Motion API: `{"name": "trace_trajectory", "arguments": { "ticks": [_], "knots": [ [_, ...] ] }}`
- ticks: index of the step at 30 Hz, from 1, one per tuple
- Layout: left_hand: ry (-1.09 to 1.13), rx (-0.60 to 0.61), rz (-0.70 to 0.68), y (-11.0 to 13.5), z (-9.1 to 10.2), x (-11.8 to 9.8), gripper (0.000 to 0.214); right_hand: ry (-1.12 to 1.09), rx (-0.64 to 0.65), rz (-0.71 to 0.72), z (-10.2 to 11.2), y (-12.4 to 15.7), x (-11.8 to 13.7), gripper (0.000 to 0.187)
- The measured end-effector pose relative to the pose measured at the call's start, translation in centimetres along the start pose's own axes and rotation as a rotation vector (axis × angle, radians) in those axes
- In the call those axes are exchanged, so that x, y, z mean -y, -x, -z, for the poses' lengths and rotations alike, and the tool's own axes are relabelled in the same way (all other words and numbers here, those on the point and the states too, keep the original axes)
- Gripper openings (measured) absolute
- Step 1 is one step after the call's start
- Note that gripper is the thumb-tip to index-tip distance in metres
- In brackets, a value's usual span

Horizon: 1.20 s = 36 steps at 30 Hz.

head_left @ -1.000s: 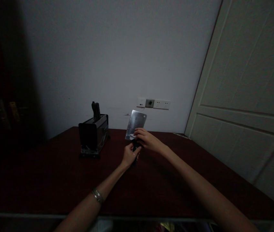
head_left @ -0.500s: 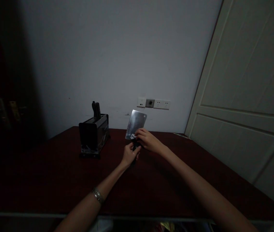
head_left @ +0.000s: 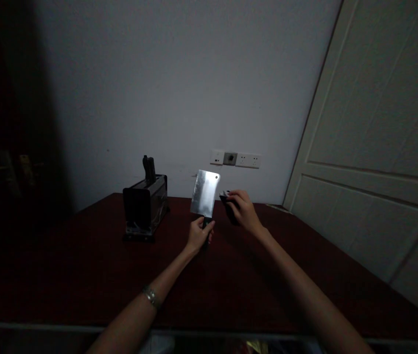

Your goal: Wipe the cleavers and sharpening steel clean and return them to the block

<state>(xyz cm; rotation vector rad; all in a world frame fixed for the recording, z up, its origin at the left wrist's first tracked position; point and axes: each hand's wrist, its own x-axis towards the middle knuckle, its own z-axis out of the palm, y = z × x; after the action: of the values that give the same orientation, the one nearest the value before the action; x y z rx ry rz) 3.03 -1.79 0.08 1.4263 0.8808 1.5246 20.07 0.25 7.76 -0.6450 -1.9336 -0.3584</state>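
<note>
My left hand point(head_left: 198, 235) is closed round the dark handle of a cleaver point(head_left: 205, 193), whose wide shiny blade stands upright above the dark red table point(head_left: 83, 275). My right hand point(head_left: 243, 210) hovers just right of the blade, apart from it, fingers pinched on a small dark thing with a white bit point(head_left: 225, 195) that I cannot make out. A bracelet sits on my left wrist.
A dark knife block point(head_left: 143, 207) with black handles sticking out stands on the table to the left of the cleaver. Wall sockets point(head_left: 235, 159) are on the grey wall behind. A pale panelled door point(head_left: 378, 162) fills the right side. The left is in deep shadow.
My right hand has left the base of the blade and moved right and slightly up. The cleaver blade now stands more upright and squarer to me.
</note>
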Motion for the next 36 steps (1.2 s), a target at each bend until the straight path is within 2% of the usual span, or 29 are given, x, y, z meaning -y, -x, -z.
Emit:
{"name": "trace_trajectory", "arguments": {
  "ticks": [3, 6, 8, 10, 12, 14, 20, 24, 28, 33, 36],
  "knots": [
    [0.024, -0.014, 0.002, -0.1, 0.1, -0.2, 0.037, -0.006, -0.033, -0.082, 1.1, 1.0, -1.2, 0.009],
    [0.032, -0.01, -0.002, 0.0, 0.3, -0.6, 0.036, -0.037, 0.033, -0.127, 1.4, 2.4, -1.8, 0.009],
    [0.031, -0.012, -0.004, 0.0, 0.3, -0.8, 0.036, -0.066, 0.145, -0.14, 1.1, 3.3, -1.9, 0.008],
    [0.029, -0.016, -0.004, 0.0, 0.4, -0.9, 0.036, -0.058, 0.311, -0.164, 0.3, 4.1, -1.7, 0.009],
    [0.028, -0.014, -0.005, 0.0, 0.4, -0.8, 0.037, 0.016, 0.487, -0.207, -0.7, 4.8, -1.4, 0.011],
    [0.027, -0.009, -0.005, -0.1, 0.4, -0.6, 0.037, 0.098, 0.603, -0.245, -1.9, 5.5, -1.0, 0.013],
    [0.028, 0.017, 0.0, -0.1, 0.5, -0.5, 0.036, 0.216, 0.721, -0.298, -4.9, 8.0, -0.1, 0.02],
    [0.042, 0.027, 0.005, -0.1, 0.5, -0.5, 0.034, 0.242, 0.712, -0.327, -5.3, 8.8, -0.1, 0.028],
    [0.064, 0.029, 0.015, -0.1, 0.3, -0.6, 0.036, 0.219, 0.597, -0.351, -4.2, 8.1, 0.4, 0.038],
    [0.143, 0.033, 0.031, -0.4, 0.1, -1.2, 0.037, -0.06, 0.329, -0.524, -1.9, 7.0, 3.0, 0.041],
    [0.165, 0.03, 0.009, -0.7, 0.1, -1.4, 0.036, -0.261, 0.322, -0.579, -1.6, 6.8, 5.0, 0.039]
  ]
}}
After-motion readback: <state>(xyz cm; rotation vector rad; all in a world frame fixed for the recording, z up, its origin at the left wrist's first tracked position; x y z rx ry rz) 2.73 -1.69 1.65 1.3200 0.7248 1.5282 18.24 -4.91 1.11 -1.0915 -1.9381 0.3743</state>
